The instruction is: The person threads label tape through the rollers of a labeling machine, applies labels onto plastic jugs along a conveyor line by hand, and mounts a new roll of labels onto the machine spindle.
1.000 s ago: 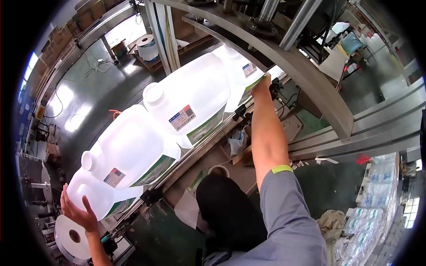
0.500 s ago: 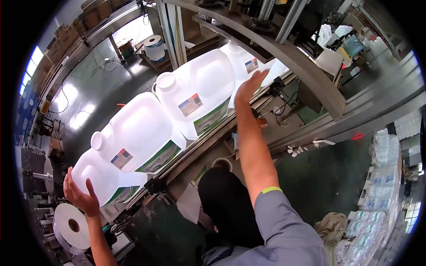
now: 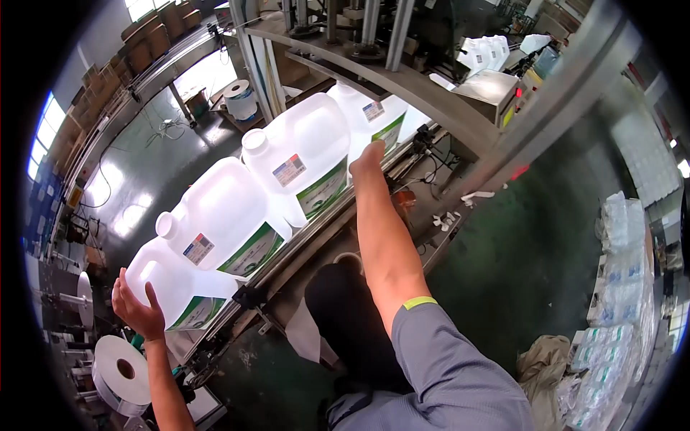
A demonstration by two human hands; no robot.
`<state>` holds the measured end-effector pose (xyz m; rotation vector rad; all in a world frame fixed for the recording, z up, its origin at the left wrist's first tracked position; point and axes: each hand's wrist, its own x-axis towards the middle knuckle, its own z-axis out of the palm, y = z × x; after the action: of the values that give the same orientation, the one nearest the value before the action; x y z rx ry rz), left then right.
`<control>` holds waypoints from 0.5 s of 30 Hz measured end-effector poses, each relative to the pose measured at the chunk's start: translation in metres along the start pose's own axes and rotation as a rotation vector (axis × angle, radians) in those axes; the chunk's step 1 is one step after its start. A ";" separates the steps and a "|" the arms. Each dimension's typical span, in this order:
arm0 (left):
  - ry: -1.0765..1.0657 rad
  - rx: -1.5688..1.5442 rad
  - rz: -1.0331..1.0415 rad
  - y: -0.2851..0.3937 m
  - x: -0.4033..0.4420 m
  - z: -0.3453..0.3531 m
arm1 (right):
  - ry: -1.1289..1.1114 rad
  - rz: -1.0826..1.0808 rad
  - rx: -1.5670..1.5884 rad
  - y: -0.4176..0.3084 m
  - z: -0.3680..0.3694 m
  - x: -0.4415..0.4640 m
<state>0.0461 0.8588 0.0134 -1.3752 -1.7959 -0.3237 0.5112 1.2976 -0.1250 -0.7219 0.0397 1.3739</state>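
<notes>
Several white plastic jugs with round caps and green labels stand in a slanting row on a narrow conveyor (image 3: 287,251). My left hand (image 3: 140,310) is at the left end of the row, fingers and thumb spread, its palm against or very near the end jug (image 3: 169,276). To the right of that one are a second jug (image 3: 226,192) and a third jug (image 3: 316,122). My right hand (image 3: 367,158) is at the near side of the row, between the third jug and a fourth jug (image 3: 347,104). Its fingers are hidden from view.
A metal frame (image 3: 431,93) arches over the row's right end. A large white roll (image 3: 123,368) is at lower left, beside my left forearm. Another roll (image 3: 239,100) stands behind the conveyor. Plastic-wrapped packs (image 3: 604,352) are stacked at lower right.
My right hand has dropped from its raised, stretched-out pose and turned, so its fingers no longer show. The left hand stays by the end jug. The whole view has shifted slightly.
</notes>
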 end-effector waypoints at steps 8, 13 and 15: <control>0.013 -0.008 -0.001 0.001 -0.001 0.000 | -0.056 -0.174 0.031 -0.028 -0.041 0.052; 0.004 -0.018 -0.011 0.002 0.000 -0.001 | -0.046 -0.091 -0.167 -0.039 -0.038 0.108; 0.002 -0.012 -0.010 0.000 0.001 -0.001 | -0.061 -0.022 -0.123 -0.046 -0.024 0.114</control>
<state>0.0460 0.8588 0.0147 -1.3738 -1.8021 -0.3419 0.5876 1.3850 -0.1727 -0.7804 -0.1020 1.3858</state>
